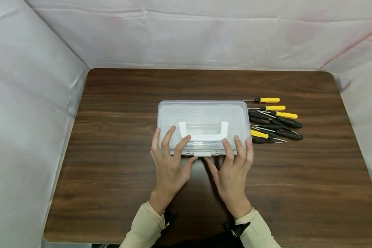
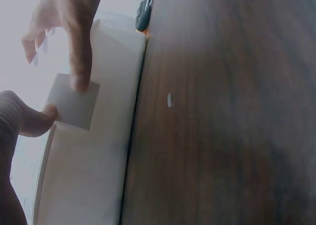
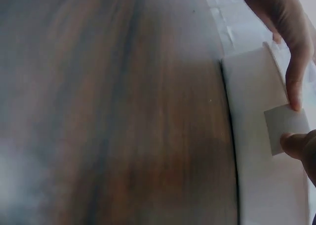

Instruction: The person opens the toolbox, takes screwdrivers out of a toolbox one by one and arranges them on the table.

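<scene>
A clear plastic storage box [image 1: 204, 113] with a white carrying handle [image 1: 203, 137] lies on the table, its lid down. My left hand [image 1: 170, 168] has its fingers spread over the lid's left front part, the thumb at the front latch [image 1: 202, 154]. Over the right front part spread the fingers of my right hand [image 1: 234, 174], that thumb also at the latch. Both wrist views show the thumb tips touching the grey latch tab [image 2: 74, 104], which lies against the box's front wall [image 3: 256, 185]. The box's inside is too hazy to make out.
Several screwdrivers lie loosely piled against the box's right side, some with yellow handles [image 1: 269, 100] and some with black handles [image 1: 289, 122]. Brown wood grain covers the table [image 1: 111, 155]. White sheeting [image 1: 204, 41] hangs behind it and along both sides.
</scene>
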`<action>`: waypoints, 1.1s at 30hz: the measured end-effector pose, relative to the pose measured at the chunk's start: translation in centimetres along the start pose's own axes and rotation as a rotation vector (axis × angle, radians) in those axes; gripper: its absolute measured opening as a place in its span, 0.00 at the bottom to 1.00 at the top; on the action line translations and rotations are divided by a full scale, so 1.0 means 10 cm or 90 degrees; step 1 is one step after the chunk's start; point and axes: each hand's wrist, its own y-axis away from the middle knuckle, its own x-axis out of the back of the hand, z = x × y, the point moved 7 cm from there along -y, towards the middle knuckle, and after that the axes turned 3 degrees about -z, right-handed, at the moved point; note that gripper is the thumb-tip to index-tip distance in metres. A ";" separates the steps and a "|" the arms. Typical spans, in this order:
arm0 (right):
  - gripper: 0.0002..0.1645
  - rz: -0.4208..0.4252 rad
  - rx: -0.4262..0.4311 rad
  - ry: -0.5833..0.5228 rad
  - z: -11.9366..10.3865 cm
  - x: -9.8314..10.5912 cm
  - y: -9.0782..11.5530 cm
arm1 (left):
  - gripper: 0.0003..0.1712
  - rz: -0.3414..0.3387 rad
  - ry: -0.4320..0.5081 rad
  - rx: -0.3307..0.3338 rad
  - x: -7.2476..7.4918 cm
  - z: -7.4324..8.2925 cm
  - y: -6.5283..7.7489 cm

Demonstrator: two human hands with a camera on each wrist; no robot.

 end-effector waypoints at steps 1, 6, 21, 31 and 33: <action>0.61 0.003 0.004 0.006 0.00 0.00 -0.01 | 0.45 0.002 -0.003 -0.001 0.00 0.00 -0.01; 0.64 0.000 0.021 0.029 -0.03 -0.06 -0.10 | 0.43 0.007 -0.013 0.003 0.02 -0.08 -0.05; 0.54 -0.076 0.072 0.208 -0.60 -0.74 -0.72 | 0.41 0.014 -0.004 0.072 0.39 -0.90 -0.43; 0.50 -0.158 0.089 0.293 -0.92 -1.20 -1.19 | 0.43 0.008 -0.023 0.071 0.50 -1.51 -0.76; 0.50 -0.175 0.089 0.309 -0.96 -1.29 -1.27 | 0.43 0.002 -0.028 0.070 0.50 -1.61 -0.84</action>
